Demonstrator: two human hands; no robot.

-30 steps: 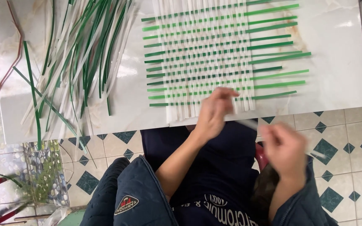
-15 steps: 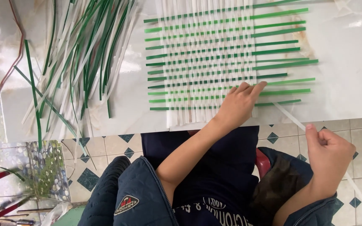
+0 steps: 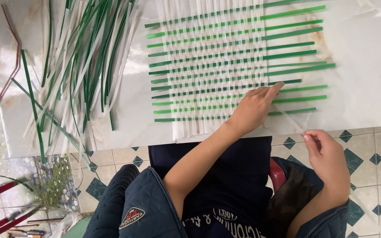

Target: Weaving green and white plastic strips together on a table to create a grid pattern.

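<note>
So since a second ago the left hand [image 3: 252, 108] has slid out over the lower right corner of the woven mat [image 3: 212, 70] and now lies flat on it, fingers loosely spread, gripping nothing. The right hand [image 3: 327, 161] has dropped off the bench [image 3: 367, 57] edge and pinches the end of a white strip [image 3: 287, 118] that runs up towards the mat's right side, close by the left fingertips. The loose strips [image 3: 76, 57] sit well apart on the left.
</note>
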